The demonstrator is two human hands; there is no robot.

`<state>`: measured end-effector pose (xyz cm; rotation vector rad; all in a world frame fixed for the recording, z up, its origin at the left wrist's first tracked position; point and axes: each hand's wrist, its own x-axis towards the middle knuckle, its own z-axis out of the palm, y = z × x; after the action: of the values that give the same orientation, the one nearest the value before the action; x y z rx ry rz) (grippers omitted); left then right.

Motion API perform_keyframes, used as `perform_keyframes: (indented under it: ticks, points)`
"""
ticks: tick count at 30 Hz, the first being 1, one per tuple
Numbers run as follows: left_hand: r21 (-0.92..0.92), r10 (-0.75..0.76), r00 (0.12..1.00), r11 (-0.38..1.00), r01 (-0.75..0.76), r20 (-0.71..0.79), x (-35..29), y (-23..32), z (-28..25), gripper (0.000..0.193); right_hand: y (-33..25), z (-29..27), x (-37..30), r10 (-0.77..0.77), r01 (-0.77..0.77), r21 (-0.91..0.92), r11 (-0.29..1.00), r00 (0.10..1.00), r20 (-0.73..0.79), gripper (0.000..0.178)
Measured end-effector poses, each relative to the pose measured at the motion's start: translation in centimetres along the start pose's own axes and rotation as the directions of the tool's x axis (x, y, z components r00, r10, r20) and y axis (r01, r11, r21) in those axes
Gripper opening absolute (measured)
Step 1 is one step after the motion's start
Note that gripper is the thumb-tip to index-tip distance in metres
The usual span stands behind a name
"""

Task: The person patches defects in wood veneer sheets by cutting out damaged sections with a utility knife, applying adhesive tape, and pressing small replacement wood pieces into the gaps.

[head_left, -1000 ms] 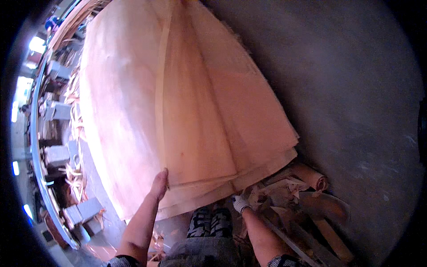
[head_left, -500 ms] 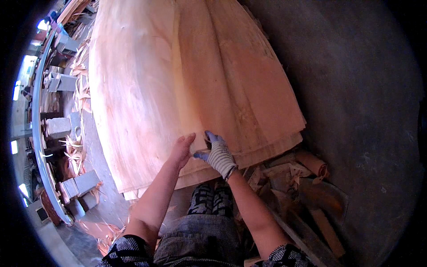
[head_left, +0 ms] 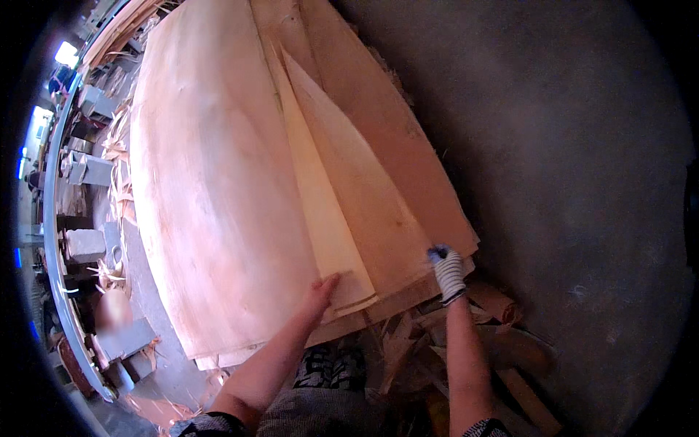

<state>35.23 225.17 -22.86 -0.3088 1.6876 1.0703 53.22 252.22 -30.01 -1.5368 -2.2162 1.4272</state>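
Note:
A large stack of thin wood veneer sheets [head_left: 211,189] lies in front of me. On its right side, a reddish-brown veneer sheet [head_left: 364,189] is lifted and bent, with a pale yellowish strip of veneer [head_left: 324,218] showing beside its left edge. My right hand [head_left: 449,275], in a striped glove with bluish fingertips, grips the near right corner of this lifted sheet. My bare left hand [head_left: 320,295] is at the near end of the stack, by the right edge of the broad pale sheet. Its fingertips are blurred, so their grip is unclear.
Scrap veneer and wood pieces [head_left: 408,339] lie on the floor below the stack's near right edge, with a rolled piece of veneer [head_left: 495,302]. At left runs a long metal rail [head_left: 52,218] with grey blocks [head_left: 87,244] and shavings. Dark concrete floor [head_left: 568,182] stretches to the right.
My right hand has moved away from the left hand to the right, drawing the veneer sheet's corner along and uncovering the pale strip. My left hand is slightly lower in view.

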Motion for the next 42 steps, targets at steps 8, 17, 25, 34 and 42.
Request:
perform_keyframes:
  ticks: [8,17,25,34,42]
  points:
    - [0.110,0.021,0.999,0.994,-0.026,0.045,-0.9,-0.7,-5.1,0.039,7.7,-7.2,5.6,0.091,-0.144,-0.308,0.940,0.979,-0.181,0.030]
    - [0.077,0.099,0.995,0.992,-0.099,0.001,-0.4,-1.7,-6.1,0.037,10.5,-2.1,-1.4,0.242,-0.308,-0.069,0.949,0.851,-0.465,0.029]
    - [0.213,0.111,0.985,0.974,-0.081,-0.135,-3.9,-1.1,-11.1,0.037,14.0,16.5,-19.1,0.368,-0.052,-0.438,0.898,0.634,0.680,0.030]
    - [0.013,0.088,0.988,0.996,-0.087,-0.130,-8.6,-2.8,-26.4,0.042,7.6,16.9,-25.8,-0.059,0.250,-0.410,0.877,0.904,0.424,0.022]
    - [0.133,0.069,0.973,0.990,-0.040,-0.221,-11.6,-7.2,-32.2,0.045,-4.3,12.4,-29.2,-0.047,-0.051,0.407,0.912,0.973,0.227,0.023]
